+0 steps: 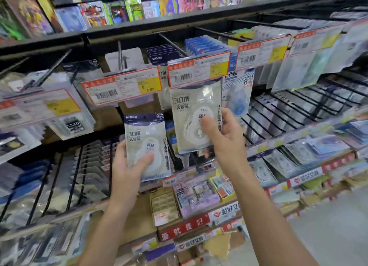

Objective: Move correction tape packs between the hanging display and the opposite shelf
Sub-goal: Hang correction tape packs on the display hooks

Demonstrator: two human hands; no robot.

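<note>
A correction tape pack point(147, 146) is gripped by the left hand point(127, 166), its thumb laid across the lower front and the fingers curled behind; the pack stands upright above the palm, free of any hook; just to its right and higher, a second pack point(194, 116) is pinched by the right hand point(225, 138), thumb pressed on its front, fingers behind its right edge; its top is hidden behind a red-bordered price tag point(199, 70), so whether it hangs on the hook point(173, 44) above cannot be told.
</note>
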